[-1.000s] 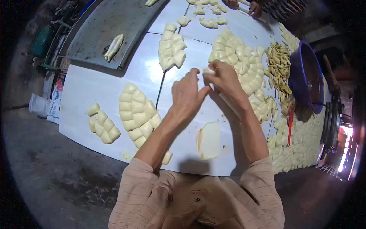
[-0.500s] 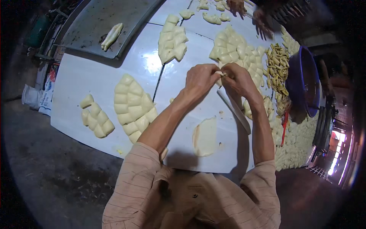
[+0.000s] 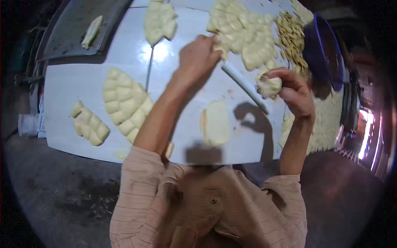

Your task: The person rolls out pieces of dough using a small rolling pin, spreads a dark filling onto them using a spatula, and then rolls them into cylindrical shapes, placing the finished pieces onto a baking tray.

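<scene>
Dough piece (image 3: 269,87) sits in the right hand (image 3: 294,94), fingers curled round it, raised just above the white table (image 3: 70,82) near its right side. It's pale and lumpy w/ a folded look. Left hand (image 3: 198,62) is stretched fwd over the table, fingertips closed on the near edge of the big dough cluster (image 3: 244,33) at the table's far right; can't tell if it's pinching one piece or only touching. Hands are well apart, w/ a thin pale stick (image 3: 244,84) lying diagonally on the table between them.

Flat dough slab (image 3: 216,123) lies on the table near its front edge, between the two forearms, next to the right hand's shadow. Left of the left forearm, a fan-shaped batch (image 3: 124,103) of cut pieces lies packed edge to edge, approx. mid-table. Smaller batch (image 3: 89,124) lies further left, near the table's front-left corner, apart from the fan. Another clump (image 3: 159,20) is at the table's far edge, left of the big cluster.

Heap of thin yellowish strips (image 3: 291,35) is at the table's far-right corner, touching the cluster's right side. Dark purple basin (image 3: 326,49) stands just beyond that, off the table's right edge. Dark tray (image 3: 78,25) abuts the table's far-left side, w/ one dough strip (image 3: 92,31) on it.
</scene>
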The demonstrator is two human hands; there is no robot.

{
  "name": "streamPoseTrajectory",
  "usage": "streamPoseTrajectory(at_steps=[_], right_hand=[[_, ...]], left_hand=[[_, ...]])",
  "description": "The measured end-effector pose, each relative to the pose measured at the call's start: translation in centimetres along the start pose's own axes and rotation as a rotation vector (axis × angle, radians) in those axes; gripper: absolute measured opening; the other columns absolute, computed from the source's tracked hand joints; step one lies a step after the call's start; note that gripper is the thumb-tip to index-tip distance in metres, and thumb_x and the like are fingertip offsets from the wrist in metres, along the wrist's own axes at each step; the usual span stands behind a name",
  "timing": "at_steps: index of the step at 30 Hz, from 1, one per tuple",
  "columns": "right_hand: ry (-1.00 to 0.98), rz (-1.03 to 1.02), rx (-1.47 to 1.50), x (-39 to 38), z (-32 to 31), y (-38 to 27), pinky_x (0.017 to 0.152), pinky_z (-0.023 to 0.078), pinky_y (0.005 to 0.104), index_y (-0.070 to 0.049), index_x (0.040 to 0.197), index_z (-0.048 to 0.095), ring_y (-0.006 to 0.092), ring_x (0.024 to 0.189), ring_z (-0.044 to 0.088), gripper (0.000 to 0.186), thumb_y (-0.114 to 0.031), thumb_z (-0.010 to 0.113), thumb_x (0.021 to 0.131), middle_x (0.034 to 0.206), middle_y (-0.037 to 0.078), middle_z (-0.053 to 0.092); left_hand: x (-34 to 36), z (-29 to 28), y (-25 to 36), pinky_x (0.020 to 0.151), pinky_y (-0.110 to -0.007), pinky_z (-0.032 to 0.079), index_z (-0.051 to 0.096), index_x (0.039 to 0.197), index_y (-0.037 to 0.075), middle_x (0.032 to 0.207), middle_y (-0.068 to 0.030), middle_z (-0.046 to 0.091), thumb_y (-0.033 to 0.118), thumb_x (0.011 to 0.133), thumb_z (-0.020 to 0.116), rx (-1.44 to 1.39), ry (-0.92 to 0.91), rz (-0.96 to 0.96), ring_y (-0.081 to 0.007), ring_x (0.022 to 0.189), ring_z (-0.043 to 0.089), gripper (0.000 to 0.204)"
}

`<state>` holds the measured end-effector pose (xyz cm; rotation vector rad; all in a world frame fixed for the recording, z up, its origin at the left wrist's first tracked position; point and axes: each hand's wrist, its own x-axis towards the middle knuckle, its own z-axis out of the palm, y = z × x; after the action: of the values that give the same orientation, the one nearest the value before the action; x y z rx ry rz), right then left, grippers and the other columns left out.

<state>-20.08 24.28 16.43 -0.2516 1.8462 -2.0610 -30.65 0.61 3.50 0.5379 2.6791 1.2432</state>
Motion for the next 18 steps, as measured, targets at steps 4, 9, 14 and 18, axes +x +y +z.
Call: streamPoseTrajectory(at_steps=[4,9,14,18], right_hand=[[0.33,0.34,-0.461,-6.7,0.1,5.7,0.085,0.049,0.0286,-0.006,0.138,0.058,0.0108,0.09,0.062,0.052,-0.012,0.073,0.089,0.098,0.003,0.069],[0.523,0.473,0.165,-13.2,3.3,9.7,0.086,0.058,0.0335,0.001,0.123,0.059,0.0177,0.091,0.067,0.038,-0.006,0.074,0.088,0.102,0.01,0.066],[0.413,0.343,-0.843,-16.1,3.3,11.1,0.081,0.057,0.0392,-0.001,0.119,0.062,0.0284,0.094,0.069,0.036,-0.021,0.073,0.092,0.113,0.014,0.064],[0.419,-0.206,-1.031,-18.0,1.2,13.1,0.091,0.051,0.0435,-0.005,0.134,0.06,0.0362,0.11,0.064,0.052,-0.038,0.068,0.094,0.132,0.016,0.06]], left_hand=[[-3.2,-0.4,0.5,0.085,-0.046,0.054,0.057,0.133,0.001,0.117,-0.0193,0.067,0.024,0.086,0.077,0.092,0.317,0.293,-0.0384,0.099,0.067,0.056],[-11.5,1.2,5.8,0.084,-0.046,0.053,0.063,0.124,-0.001,0.12,-0.0203,0.067,0.022,0.088,0.075,0.063,0.177,0.275,-0.038,0.098,0.067,0.044],[-20.9,6.8,11.2,0.096,-0.044,0.048,0.069,0.121,0.005,0.124,-0.0142,0.069,0.023,0.089,0.074,0.156,0.052,0.2,-0.0331,0.109,0.066,0.037],[-24.8,12.6,13.5,0.111,-0.052,0.038,0.056,0.14,0.006,0.146,-0.0152,0.055,0.029,0.089,0.073,0.323,-0.02,0.228,-0.0272,0.132,0.054,0.058]])
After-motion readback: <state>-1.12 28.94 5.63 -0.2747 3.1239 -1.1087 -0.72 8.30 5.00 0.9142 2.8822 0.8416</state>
